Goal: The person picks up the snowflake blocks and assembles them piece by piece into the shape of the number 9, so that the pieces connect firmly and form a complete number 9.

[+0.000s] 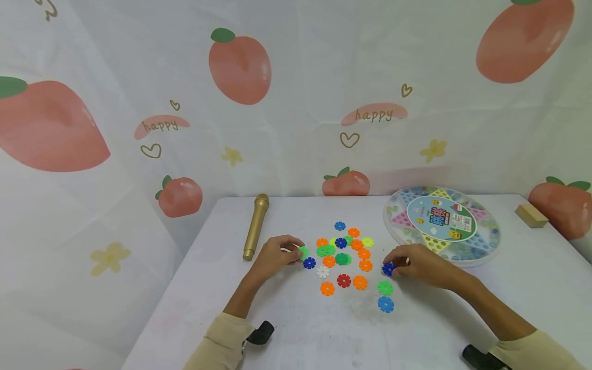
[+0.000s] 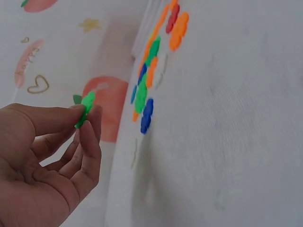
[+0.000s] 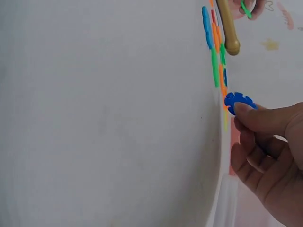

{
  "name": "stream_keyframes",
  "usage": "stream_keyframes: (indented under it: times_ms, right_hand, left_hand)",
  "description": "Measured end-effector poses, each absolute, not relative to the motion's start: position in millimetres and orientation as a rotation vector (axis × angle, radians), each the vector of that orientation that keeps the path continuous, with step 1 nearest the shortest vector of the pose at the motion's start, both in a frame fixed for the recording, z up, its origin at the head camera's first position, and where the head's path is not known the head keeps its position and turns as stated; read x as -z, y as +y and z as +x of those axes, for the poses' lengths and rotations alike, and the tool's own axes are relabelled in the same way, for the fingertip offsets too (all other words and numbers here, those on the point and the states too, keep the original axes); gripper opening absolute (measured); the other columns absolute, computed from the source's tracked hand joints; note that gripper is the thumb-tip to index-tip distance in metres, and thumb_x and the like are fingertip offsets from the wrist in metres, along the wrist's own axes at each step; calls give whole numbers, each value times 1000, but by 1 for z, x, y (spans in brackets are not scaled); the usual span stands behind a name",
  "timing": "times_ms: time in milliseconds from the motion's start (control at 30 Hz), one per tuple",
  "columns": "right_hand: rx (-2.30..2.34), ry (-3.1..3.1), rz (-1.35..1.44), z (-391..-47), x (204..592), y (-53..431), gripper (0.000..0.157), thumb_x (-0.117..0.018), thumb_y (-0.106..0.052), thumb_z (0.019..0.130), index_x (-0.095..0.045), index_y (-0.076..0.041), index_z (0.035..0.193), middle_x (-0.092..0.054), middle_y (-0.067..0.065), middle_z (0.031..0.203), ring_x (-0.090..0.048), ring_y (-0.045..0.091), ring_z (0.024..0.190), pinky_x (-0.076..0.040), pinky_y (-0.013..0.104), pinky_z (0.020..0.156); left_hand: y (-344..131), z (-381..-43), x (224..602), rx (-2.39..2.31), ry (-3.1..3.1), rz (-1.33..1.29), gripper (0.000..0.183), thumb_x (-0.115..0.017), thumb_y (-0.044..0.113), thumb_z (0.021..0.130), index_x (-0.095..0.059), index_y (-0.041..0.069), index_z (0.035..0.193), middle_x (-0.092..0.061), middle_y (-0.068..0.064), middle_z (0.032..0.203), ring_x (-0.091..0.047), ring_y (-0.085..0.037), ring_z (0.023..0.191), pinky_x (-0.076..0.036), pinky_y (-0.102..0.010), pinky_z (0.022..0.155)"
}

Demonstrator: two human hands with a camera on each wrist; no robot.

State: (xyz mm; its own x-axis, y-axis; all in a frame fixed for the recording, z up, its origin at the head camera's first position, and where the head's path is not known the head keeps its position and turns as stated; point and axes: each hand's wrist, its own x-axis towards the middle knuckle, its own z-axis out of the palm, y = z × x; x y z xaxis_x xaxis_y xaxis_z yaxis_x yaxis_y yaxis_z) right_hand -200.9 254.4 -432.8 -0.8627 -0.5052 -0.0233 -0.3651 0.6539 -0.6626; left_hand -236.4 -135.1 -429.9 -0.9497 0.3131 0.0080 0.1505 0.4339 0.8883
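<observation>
My left hand (image 1: 279, 253) pinches a green notched plastic disc (image 2: 85, 109) between thumb and fingers, held up off the table at the left of the scattered discs. In my right hand (image 1: 418, 264) a dark blue notched disc (image 3: 239, 101) is pinched by thumb and forefinger, to the right of the group. Between the hands lie several loose discs, among them a red disc (image 1: 344, 280), a white disc (image 1: 322, 272) and an orange disc (image 1: 327, 289). A blue disc (image 1: 309, 263) lies close to the left hand. Below the right hand are a green disc (image 1: 385, 288) and a light blue disc (image 1: 386, 304).
A gold cylindrical stick (image 1: 256, 226) lies at the left of the white table (image 1: 324, 339). At the back right is a round game board (image 1: 398, 218) with a blue label, and a wooden block (image 1: 532, 216) sits beyond it. Behind hangs a fruit-patterned cloth (image 1: 287, 149).
</observation>
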Motion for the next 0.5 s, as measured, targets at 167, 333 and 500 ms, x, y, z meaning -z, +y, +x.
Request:
stream_keyframes:
  times_ms: [167, 333, 500]
  right_hand:
    - [1021, 2709, -707, -203, 429, 246, 8, -77, -19, 98, -79, -17, 105, -73, -10, 98, -62, 6, 90, -56, 21, 78]
    - [1114, 2740, -678, -206, 423, 235, 8, -75, -22, 100, -79, -18, 105, -74, -9, 95, -64, 10, 89, -56, 22, 76]
    - [1230, 2707, -653, -208, 417, 222, 11, -75, -23, 100, -79, -16, 107, -78, -1, 100, -68, 15, 92, -58, 23, 78]
  left_hand:
    - [-121, -230, 423, -1564, 2497, 449, 26, -72, 15, 102, -76, 4, 125, -75, -9, 102, -76, -30, 94, -64, -32, 84]
    - [-106, -225, 416, -1647, 2386, 423, 30, -70, 16, 103, -74, 2, 130, -76, -15, 110, -78, -33, 97, -63, -28, 83]
    - [-91, -221, 411, -1698, 2321, 444, 32, -71, 17, 103, -74, 4, 132, -76, -13, 113, -78, -32, 100, -63, -28, 86]
